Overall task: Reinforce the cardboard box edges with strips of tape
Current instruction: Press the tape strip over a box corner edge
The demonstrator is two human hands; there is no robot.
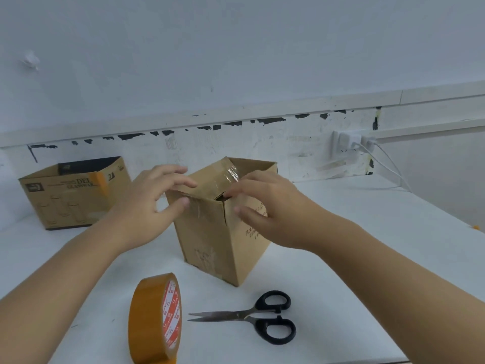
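A tall brown cardboard box (210,240) stands upright in the middle of the white table (354,258), one corner toward me, with clear tape glinting on its top flap. My left hand (147,206) is at the box's upper left edge, fingers spread over the top and thumb against the side. My right hand (265,206) is at the upper right, fingertips on the top edge and thumb on the right face. A roll of orange-brown tape (154,321) stands on edge near me. Black-handled scissors (252,316) lie beside it, blades slightly apart.
A second, open-topped printed cardboard box (70,195) with an orange tape strip on its corner sits at the back left. Wall sockets with white plugs and cables (351,145) are at the back right. The table's front edge runs along the bottom right.
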